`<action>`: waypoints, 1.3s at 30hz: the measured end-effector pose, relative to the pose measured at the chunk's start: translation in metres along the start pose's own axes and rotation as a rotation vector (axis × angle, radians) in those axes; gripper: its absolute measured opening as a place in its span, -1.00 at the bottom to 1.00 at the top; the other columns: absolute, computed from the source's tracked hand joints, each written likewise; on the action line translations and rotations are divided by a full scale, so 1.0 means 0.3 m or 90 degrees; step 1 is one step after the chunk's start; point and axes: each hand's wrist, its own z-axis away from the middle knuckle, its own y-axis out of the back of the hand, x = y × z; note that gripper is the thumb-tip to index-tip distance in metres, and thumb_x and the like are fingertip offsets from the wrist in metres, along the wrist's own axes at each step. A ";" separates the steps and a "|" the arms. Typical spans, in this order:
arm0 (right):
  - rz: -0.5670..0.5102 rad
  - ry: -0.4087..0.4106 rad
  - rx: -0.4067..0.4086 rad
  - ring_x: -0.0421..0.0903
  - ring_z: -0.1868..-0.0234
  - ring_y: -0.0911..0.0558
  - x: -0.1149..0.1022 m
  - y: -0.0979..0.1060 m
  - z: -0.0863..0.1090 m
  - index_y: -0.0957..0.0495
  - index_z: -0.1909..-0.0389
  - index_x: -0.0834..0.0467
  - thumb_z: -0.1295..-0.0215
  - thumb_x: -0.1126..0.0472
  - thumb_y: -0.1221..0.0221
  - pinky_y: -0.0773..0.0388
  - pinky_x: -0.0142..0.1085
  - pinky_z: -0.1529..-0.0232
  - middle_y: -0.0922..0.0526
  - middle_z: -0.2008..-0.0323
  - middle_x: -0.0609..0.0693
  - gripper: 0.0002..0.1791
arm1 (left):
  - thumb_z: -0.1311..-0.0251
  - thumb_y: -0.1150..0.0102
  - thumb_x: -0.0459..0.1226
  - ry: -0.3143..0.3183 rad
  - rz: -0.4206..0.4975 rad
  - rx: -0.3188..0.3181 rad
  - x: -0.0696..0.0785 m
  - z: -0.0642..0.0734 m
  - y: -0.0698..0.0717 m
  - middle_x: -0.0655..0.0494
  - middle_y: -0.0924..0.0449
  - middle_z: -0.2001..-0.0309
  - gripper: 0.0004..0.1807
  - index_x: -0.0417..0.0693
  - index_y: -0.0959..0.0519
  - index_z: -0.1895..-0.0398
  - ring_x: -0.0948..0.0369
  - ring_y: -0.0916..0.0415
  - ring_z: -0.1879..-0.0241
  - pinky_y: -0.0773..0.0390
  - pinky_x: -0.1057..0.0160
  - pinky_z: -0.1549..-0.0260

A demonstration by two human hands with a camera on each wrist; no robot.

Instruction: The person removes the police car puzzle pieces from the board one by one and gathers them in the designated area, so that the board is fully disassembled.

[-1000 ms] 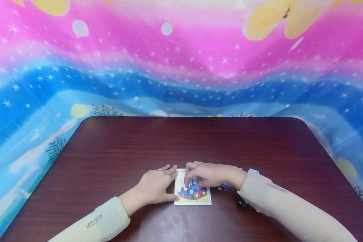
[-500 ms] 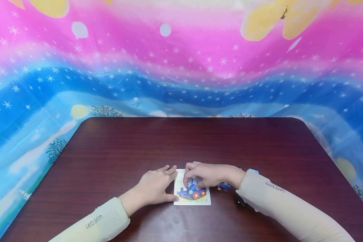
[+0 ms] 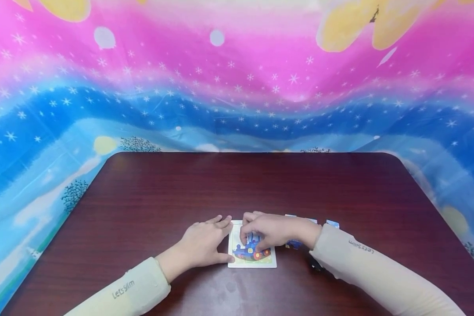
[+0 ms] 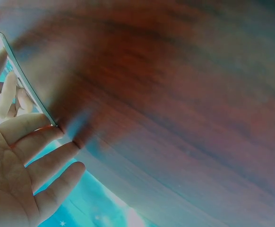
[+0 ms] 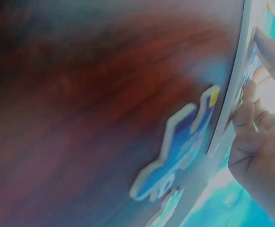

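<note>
A wide plastic backdrop hangs behind everything, glossy and wrinkled, printed in bands of pink and blue with small white stars and yellow blotches. In front of it stands the table, a dark reddish wood-grain top with rounded far corners and a faint sheen. Near the front edge, at the middle, lies the puzzle board, a thin, flat, white-rimmed square whose picture shows a blue engine with red wheels; the lower part of that picture looks filled in, so I judge the puzzle well along but not finished, since the upper part is hidden under fingers and loose pieces wait to the right. The left hand lies flat on the table against the board's left edge, fingers straight and a little spread, steadying it. The right hand rests over the top of the board with fingers curled down, pinching or pressing a puzzle piece into the picture; whether it is seated I cannot tell. Both arms wear pale beige sleeves of soft knit with small lettering. To the right of the board, half hidden behind the right wrist, lie the loose pieces, flat blue card shapes with knobbed outlines and white edges, two more showing just beyond the wrist; the right wrist view shows one such piece flat on the wood just beside the board's rim.
</note>
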 end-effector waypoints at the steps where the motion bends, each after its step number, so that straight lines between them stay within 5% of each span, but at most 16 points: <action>1: 0.000 -0.004 0.001 -0.27 0.05 -0.43 -0.003 -0.001 0.000 -0.60 0.22 -0.16 -0.12 0.28 -0.42 -0.47 -0.44 -0.01 -0.42 0.08 -0.23 -0.69 | 0.02 -0.30 0.33 -0.001 0.000 0.002 0.000 0.000 0.001 0.07 -0.43 -0.39 -0.05 -0.06 -0.48 -0.35 0.07 -0.41 -0.38 -0.66 0.00 0.01; 14: -0.053 -0.036 0.021 -0.23 0.14 -0.48 -0.019 -0.016 0.014 -0.57 0.24 -0.10 -0.14 0.36 -0.39 -0.50 -0.44 0.11 -0.39 0.06 -0.21 -0.69 | 0.01 -0.29 0.34 -0.001 0.003 -0.001 0.000 -0.002 -0.003 0.07 -0.43 -0.39 -0.05 -0.06 -0.48 -0.34 0.07 -0.41 -0.38 -0.65 -0.02 0.00; 24: -0.105 -0.008 0.045 -0.24 0.27 -0.47 -0.004 -0.030 0.023 -0.55 0.23 -0.06 -0.15 0.37 -0.37 -0.52 -0.44 0.22 -0.36 0.04 -0.13 -0.70 | 0.01 -0.28 0.34 0.005 0.000 -0.011 0.001 -0.005 0.000 0.06 -0.41 -0.41 -0.05 -0.06 -0.47 -0.35 0.07 -0.38 -0.40 -0.63 -0.04 -0.04; 33: -0.131 0.000 0.074 -0.29 0.37 -0.43 0.025 -0.017 0.027 -0.53 -0.02 0.04 -0.24 0.36 -0.30 -0.49 -0.46 0.28 -0.49 0.12 -0.09 -0.65 | 0.02 -0.29 0.35 -0.001 -0.006 0.001 -0.002 -0.002 -0.007 0.07 -0.43 -0.39 -0.05 -0.06 -0.49 -0.34 0.07 -0.42 -0.37 -0.65 0.02 -0.03; 39: -0.148 -0.001 0.091 -0.32 0.37 -0.45 0.035 -0.012 0.020 -0.60 0.15 0.06 -0.23 0.39 -0.29 -0.51 -0.46 0.29 -0.54 0.20 -0.12 -0.77 | 0.03 -0.29 0.35 -0.001 -0.009 0.006 -0.001 -0.001 -0.006 0.08 -0.44 -0.39 -0.05 -0.05 -0.49 -0.33 0.08 -0.41 -0.37 -0.64 0.01 -0.01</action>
